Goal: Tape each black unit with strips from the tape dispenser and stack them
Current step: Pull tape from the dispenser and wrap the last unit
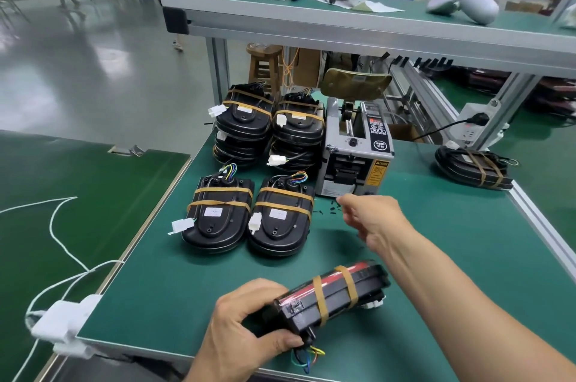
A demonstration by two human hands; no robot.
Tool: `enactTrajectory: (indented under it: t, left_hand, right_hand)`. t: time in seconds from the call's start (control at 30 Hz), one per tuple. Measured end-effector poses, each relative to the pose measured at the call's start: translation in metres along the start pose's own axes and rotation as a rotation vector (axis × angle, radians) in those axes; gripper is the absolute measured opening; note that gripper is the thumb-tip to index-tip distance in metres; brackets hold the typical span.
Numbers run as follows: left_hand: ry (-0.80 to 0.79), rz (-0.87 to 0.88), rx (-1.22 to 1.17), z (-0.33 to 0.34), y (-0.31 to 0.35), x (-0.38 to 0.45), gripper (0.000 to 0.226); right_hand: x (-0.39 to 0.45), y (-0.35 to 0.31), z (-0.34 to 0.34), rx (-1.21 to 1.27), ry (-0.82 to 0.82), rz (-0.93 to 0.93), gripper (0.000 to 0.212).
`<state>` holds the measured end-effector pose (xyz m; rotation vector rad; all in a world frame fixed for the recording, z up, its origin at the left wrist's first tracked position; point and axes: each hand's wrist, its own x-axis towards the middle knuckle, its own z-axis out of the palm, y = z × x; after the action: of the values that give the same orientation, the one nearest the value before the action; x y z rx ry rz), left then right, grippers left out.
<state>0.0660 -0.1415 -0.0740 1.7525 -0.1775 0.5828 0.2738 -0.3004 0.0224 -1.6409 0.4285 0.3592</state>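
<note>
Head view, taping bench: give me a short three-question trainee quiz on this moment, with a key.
1. True or false: the left hand grips a black unit that is tilted on its edge.
2. Where does the right hand reach? A) toward the front of the tape dispenser B) toward the lone unit at the far right C) toward the white cable
3. Fill in: the held unit already carries ___ tan tape bands across it.

Key: 1 true; 2 A; 3 two.
</note>
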Motion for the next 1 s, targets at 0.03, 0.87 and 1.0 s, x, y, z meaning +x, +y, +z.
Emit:
enactTrajectory:
  t: [0.03,0.87,1.0]
  left_hand:
    - [0.002,-0.003,0.008,0.0,0.0,0.0,0.042]
    - [0.007,-0.027,-0.014,-0.001,0.001,-0.001,0.041]
    - [0.003,-0.014,-0.007,-0.001,-0.001,-0.001,0.04]
  right_hand:
    - [-0.002,-0.003,-0.005,-0.026,0.004,-0.016,0.012]
    - [0.051,-0.032,0.026,0.231,0.213,-0.055,0.011]
    - [0.057,-0.029,0.03,0.232,0.237,-0.049,0.011]
